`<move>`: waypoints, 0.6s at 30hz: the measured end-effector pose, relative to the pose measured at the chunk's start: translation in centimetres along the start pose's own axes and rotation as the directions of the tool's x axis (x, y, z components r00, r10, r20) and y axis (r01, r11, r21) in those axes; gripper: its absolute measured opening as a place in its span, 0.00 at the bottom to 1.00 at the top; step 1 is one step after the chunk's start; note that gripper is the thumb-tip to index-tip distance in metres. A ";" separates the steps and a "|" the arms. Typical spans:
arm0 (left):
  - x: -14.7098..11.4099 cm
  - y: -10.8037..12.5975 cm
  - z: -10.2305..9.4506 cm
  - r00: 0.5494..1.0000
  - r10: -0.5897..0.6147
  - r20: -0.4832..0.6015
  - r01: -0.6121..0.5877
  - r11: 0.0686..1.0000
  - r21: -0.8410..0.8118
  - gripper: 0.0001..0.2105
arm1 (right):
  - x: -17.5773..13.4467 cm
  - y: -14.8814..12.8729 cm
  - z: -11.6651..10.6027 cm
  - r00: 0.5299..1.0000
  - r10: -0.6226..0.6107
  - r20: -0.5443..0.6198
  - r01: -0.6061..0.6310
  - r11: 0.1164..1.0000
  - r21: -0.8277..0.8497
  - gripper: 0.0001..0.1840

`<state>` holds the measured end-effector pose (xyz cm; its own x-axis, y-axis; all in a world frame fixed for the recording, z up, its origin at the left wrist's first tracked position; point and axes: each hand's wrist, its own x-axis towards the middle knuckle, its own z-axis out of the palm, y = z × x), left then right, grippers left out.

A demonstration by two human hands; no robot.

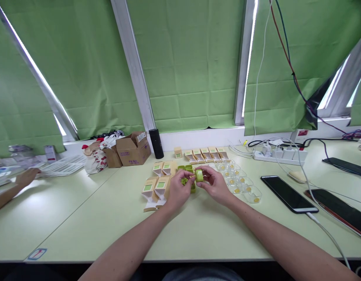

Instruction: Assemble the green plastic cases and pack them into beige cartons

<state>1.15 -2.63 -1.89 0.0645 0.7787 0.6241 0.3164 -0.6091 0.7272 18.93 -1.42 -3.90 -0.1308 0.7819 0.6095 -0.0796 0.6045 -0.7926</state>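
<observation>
Both hands meet at table centre: the left hand and right hand pinch a green jar together, open cartons waiting at nine o'clock, clear trays at three, none visibly packed.

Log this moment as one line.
left hand: holds green piece | right hand: holds green cap | boxes left | clear trays right
</observation>
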 end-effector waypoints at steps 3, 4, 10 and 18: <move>0.0 0.0 0.0 1.000 -0.011 0.012 0.011 1.000 -0.016 0.05 | 0.0 0.1 0.0 1.000 0.001 0.000 -0.001 1.000 -0.001 0.22; 0.0 0.0 0.0 1.000 -0.014 0.015 0.014 1.000 -0.019 0.05 | 0.0 0.1 0.0 1.000 0.004 0.002 -0.004 1.000 0.000 0.22; 0.1 -0.2 0.0 0.999 -0.041 0.034 0.043 0.998 -0.048 0.07 | 0.0 0.2 -0.1 1.000 0.014 0.017 -0.014 1.000 0.012 0.23; 0.1 -0.2 0.0 0.997 -0.057 0.046 0.060 0.997 -0.051 0.07 | 0.0 0.2 -0.2 1.000 0.017 0.016 -0.018 1.000 0.005 0.23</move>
<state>1.08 -2.40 -1.96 0.0902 0.8184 0.5676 0.2705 -0.5686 0.7768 19.13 -1.23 -4.03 -0.1476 0.7899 0.5952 -0.0821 0.5900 -0.8032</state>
